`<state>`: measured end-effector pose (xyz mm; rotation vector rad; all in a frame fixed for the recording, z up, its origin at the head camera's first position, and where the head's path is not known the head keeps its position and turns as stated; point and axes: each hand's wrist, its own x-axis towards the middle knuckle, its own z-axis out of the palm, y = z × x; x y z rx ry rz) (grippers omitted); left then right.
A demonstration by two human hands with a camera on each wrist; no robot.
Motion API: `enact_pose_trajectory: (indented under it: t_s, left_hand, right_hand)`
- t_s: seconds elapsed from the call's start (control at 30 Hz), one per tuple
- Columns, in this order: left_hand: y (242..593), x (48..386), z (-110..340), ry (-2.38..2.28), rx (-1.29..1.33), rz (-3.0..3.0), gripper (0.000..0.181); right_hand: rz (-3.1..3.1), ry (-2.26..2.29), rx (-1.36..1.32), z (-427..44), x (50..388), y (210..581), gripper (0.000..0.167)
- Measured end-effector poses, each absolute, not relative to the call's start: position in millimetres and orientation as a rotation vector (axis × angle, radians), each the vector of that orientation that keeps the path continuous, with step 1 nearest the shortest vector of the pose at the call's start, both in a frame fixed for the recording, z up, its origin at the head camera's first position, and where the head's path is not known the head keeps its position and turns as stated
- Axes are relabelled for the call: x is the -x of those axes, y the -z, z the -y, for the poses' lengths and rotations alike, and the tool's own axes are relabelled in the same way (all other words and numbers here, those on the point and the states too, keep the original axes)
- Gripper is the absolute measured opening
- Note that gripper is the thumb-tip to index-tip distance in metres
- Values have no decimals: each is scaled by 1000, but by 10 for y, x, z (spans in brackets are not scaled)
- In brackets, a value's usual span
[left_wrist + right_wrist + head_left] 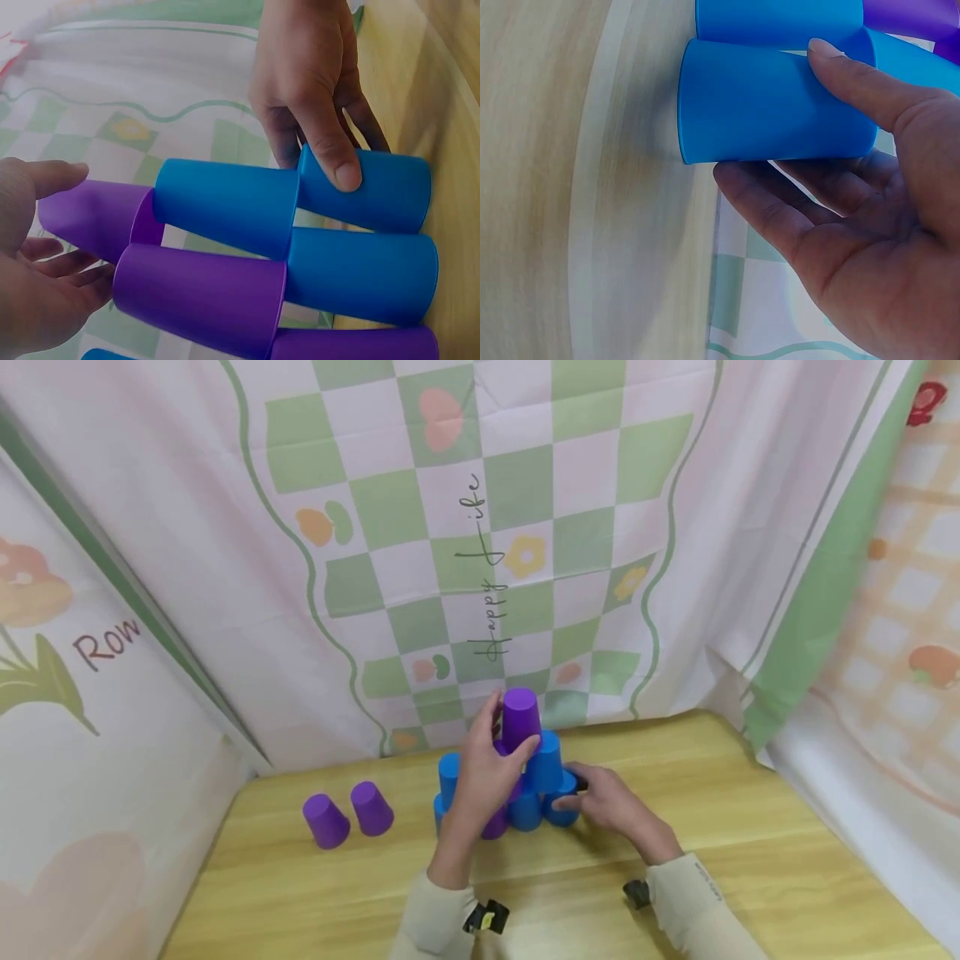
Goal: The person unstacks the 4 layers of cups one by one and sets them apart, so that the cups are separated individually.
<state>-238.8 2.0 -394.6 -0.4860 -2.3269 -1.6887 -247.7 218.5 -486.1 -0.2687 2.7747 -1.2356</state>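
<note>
Blue and purple cups stand upside down in a stack, a purple cup [521, 714] [94, 217] on top. Around that top cup is the left hand [482, 781] [37, 277], loosely spread, its thumb by the cup's side and its fingers partly behind. The right hand [618, 810] [307, 75] [900, 187] holds the bottom row's right-end blue cup [557, 814] [375, 196] [772, 105] between thumb and fingers. Above that cup's inner edge rests another blue cup [544, 762] [225, 202]. The left hand hides part of the stack in the head view.
Two purple cups [326, 821] [372, 808] stand upside down and apart on the wooden table [300, 910], left of the stack. A checkered curtain [517, 502] hangs behind the table's back edge, with more printed cloth at both sides.
</note>
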Motion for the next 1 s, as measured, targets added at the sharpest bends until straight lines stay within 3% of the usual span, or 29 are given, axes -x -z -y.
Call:
enact_pose_trajectory:
  t_s: [1.0]
  left_hand:
    - [3879,2310,-4,1710,470,2272,67]
  right_hand:
    - [-2778,1229,262,-2179,2482,4863,40]
